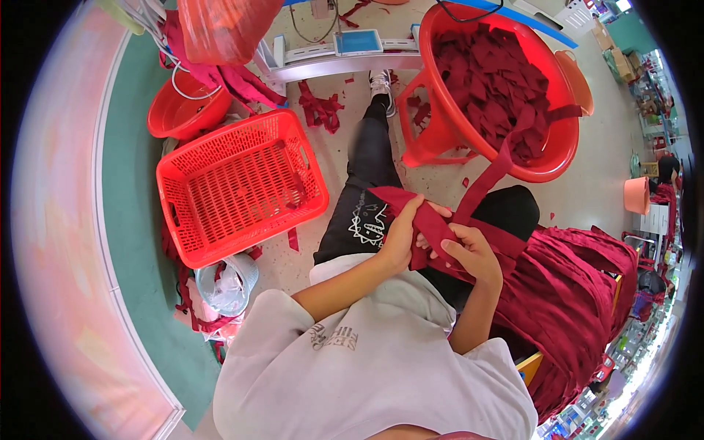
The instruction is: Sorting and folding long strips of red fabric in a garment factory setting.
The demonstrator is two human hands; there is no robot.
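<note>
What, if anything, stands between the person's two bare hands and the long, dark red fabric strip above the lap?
Nothing visible stands between them: the bare left hand and bare right hand both touch the long, dark red fabric strip directly.

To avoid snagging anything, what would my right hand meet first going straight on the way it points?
Your right hand would probably meet the red cloth first, then your left hand; depth is unclear.

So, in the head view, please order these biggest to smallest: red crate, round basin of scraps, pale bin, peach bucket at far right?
1. Red crate and round basin: too alike to rank.
2. Pale bin.
3. Peach bucket, though it stands farther off.
</note>
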